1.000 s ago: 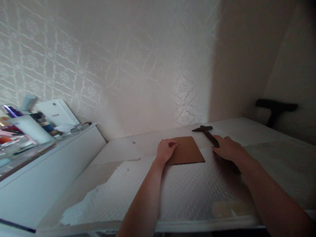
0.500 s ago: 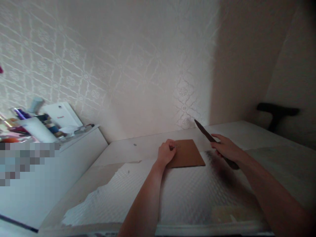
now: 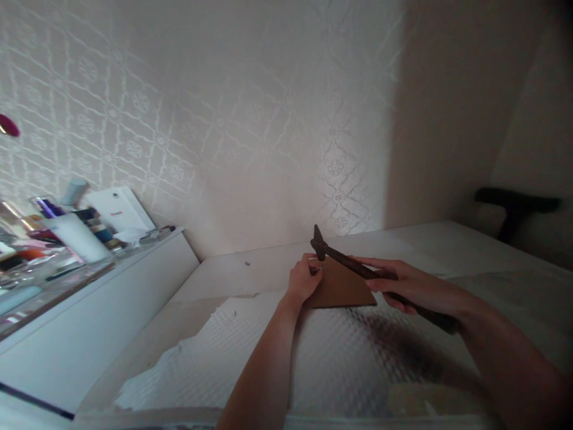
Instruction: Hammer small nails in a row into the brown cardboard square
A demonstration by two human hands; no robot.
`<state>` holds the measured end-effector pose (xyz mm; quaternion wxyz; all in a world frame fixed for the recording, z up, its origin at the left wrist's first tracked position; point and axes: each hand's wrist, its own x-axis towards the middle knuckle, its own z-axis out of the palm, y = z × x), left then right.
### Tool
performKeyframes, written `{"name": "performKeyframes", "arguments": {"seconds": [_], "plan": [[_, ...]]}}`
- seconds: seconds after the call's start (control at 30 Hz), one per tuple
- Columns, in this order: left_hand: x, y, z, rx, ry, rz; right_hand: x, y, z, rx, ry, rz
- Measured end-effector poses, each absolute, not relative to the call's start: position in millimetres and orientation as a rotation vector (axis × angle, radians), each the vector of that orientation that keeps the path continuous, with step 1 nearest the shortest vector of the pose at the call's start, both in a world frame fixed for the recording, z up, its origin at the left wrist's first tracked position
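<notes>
A small brown board (image 3: 342, 286) lies flat on the counter (image 3: 268, 272), towards its far side and not far from the wall (image 3: 224, 119). The left hand (image 3: 303, 279) rests at the board's near left corner, fingers curled and pinched together on something too small to make out, pressed against the board's surface. The right hand (image 3: 414, 289) is closed around the dark handle of a hammer (image 3: 358, 270). The hammer stretches leftward from that hand across the board, raised above it, and its dark head (image 3: 318, 243) sits just above the left hand's fingertips. The handle's tail end pokes out past the right wrist. Both forearms reach in from the bottom of the view. The board sits at the far edge of a sheet of white quilted padding (image 3: 313, 346), which covers much of the counter's near half; the sheet's left edge is ragged, with bare pale counter showing beside it. A tiny dark speck (image 3: 247, 263) lies on the bare counter to the left of the board. Further left, a white shelf (image 3: 102, 286) stands higher than the counter and carries a cluttered row of bottles and tubes (image 3: 67, 230), too blurred to identify. At the far right, a dark chair arm (image 3: 514, 203) shows against the wall.
</notes>
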<state>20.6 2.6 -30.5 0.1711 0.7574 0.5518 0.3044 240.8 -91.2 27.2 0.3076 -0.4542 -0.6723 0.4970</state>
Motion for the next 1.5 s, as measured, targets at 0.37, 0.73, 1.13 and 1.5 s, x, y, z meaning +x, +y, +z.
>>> {"name": "performKeyframes", "arguments": {"seconds": [0.37,0.73,1.13,1.5], "plan": [[21.4,3.7,-30.8,2.075,1.582,0.865,245.2,-92.5,27.7,-1.216,-1.804,1.378],[22.5,2.2,-28.3,2.077,1.604,0.843,242.3,-95.1,30.3,-1.188,-1.794,1.462],[21.9,3.9,-31.1,2.11,1.586,0.865,241.8,-94.6,29.9,-1.18,-1.797,1.394],[22.6,1.3,-27.6,2.084,1.593,0.84,241.7,-91.7,29.2,-1.222,-1.788,1.388]]}}
